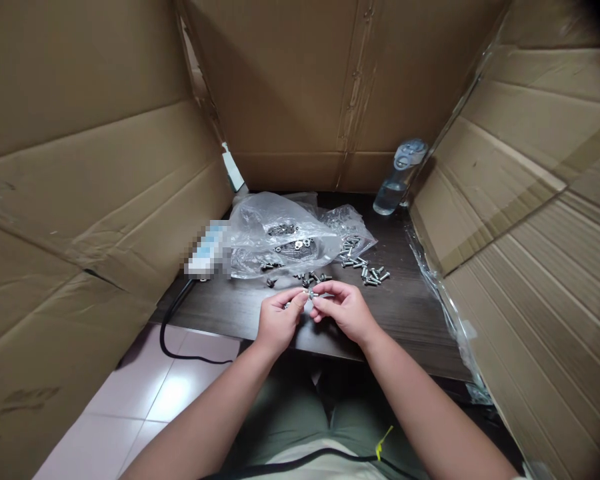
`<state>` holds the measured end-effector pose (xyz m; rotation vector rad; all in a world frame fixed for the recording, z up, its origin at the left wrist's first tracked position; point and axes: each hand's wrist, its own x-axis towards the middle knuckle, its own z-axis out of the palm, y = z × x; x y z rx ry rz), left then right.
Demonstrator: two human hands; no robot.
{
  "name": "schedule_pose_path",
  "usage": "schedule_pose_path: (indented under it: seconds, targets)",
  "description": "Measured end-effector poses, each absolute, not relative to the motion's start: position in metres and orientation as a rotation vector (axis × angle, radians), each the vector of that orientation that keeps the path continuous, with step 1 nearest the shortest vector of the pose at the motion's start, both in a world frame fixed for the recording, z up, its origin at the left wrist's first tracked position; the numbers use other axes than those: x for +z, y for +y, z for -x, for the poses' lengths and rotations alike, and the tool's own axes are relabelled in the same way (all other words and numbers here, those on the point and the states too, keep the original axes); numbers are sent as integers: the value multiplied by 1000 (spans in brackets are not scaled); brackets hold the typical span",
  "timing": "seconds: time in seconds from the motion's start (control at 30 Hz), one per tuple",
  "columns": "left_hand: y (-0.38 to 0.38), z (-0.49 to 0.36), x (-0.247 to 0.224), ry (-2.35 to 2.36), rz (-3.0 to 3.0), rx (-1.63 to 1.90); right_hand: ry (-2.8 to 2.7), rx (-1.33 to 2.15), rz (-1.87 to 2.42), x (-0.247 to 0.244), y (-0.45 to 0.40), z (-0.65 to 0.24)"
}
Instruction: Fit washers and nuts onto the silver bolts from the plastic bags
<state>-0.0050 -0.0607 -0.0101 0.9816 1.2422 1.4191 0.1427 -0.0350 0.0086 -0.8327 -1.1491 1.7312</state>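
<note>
The item under handling is a small metal fastener point(311, 295), silvery and shiny, narrow in outline; its finer detail is too small to make out. It sits over the near part of the table point(410, 320), between the two hands. The left hand point(281, 319) pinches its left end, thumb against forefinger, leaving a narrow gap. The right hand point(344, 309) grips the right end likewise between thumb and forefinger, its other fingers curled beneath.

Just beyond the fingertips lies a short row of screws with dark washers point(313, 278). To the right of these are loose bright screws point(375, 276), cylindrical shanks with wider heads, lying at mixed angles. Farther off, a clear plastic bag point(260, 217), thin, creased and glossy, contains small metal rings point(303, 245). A second crumpled bag point(343, 217) adjoins it on the right, screws at its near edge.

The table surface is dark brown with a streaked wood grain and a dull sheen. Corrugated cardboard walls point(280, 100), creased and taped at the seams, stand at left, right and far side. At the far right stands a translucent bottle point(393, 190), partly filled with clear liquid. A smooth black cable point(164, 333) curves off the left edge, above pale glossy floor tiles point(130, 393).
</note>
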Motion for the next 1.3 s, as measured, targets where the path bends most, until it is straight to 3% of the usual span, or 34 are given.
schedule_pose_path:
  seconds: [0.37,0.6,0.9,1.3]
  targets:
    - [-59,5,-5,1299,-1056,1380,-1318,1712,1040,2,-30,-131]
    - [-57,4,-7,1189,-901,1382,-1223,1698,846,8,-35,-138]
    - [-60,5,-3,1158,-976,1332,-1382,1573,1020,3,-33,-134]
    - [-62,6,-2,1180,-1046,1329,-1338,1603,929,10,-35,-142]
